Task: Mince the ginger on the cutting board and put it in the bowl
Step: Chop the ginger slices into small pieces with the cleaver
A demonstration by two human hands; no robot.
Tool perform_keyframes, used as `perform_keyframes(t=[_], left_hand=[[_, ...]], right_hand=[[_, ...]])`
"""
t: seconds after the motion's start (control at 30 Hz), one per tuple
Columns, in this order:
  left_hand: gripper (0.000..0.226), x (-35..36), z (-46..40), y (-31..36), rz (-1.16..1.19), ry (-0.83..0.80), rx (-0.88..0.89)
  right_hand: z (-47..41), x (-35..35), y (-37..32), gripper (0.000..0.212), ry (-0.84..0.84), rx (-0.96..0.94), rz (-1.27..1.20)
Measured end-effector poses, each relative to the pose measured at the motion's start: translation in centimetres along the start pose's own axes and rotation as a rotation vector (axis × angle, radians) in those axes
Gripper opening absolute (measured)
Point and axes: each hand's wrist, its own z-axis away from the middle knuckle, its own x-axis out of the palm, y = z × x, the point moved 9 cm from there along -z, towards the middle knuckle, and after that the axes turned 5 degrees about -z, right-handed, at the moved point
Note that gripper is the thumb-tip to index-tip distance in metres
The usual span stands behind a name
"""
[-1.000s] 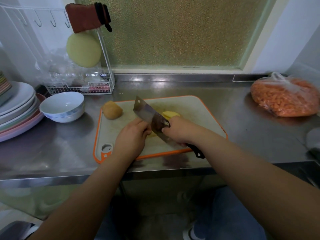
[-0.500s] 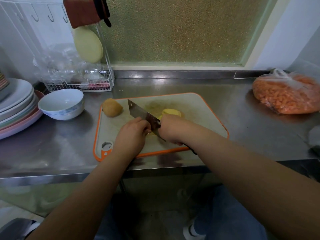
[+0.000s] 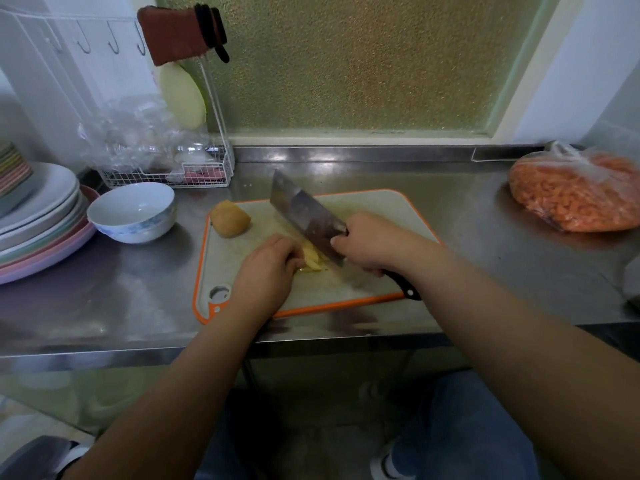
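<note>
My right hand (image 3: 367, 242) is closed around the handle of the cleaver (image 3: 304, 216), and the blade is tilted, its tip pointing toward the back of the bench (image 3: 104, 306) and its heel low near the cutting board (image 3: 381, 209). My left hand (image 3: 268, 268) lies on the board with the fingers curled, and they press on the pale yellow ginger slices (image 3: 313, 259), which are just beside the blade, in the middle of the board toward its front edge. A second, uncut piece of ginger (image 3: 230, 218) rests at the back left corner of the board, partly over the orange rim. The white bowl (image 3: 133, 211) stands on the bench to the left of the board, near this piece and touching the stack of plates (image 3: 38, 216) at the left edge. A bag of orange food (image 3: 575, 195) lies near the right edge of the bench, well apart from the board.
</note>
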Motion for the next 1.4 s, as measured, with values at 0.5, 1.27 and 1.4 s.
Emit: perform_keyframes(t=[0.5, 1.27, 1.4], left_hand=[[0.003, 0.2, -0.1, 0.9, -0.084, -0.041, 0.081], [0.011, 0.1, -0.2, 1.2, -0.163, -0.015, 0.103], [0.007, 0.0, 0.0, 1.3, -0.182, -0.003, 0.098]], right_hand=[[-0.2, 1.8, 0.1, 0.036, -0.054, 0.002, 0.133], [-1.5, 2.5, 1.0, 0.022, -0.103, -0.01, 0.0], [-1.0, 1.9, 0.4, 0.031, -0.089, -0.024, 0.047]])
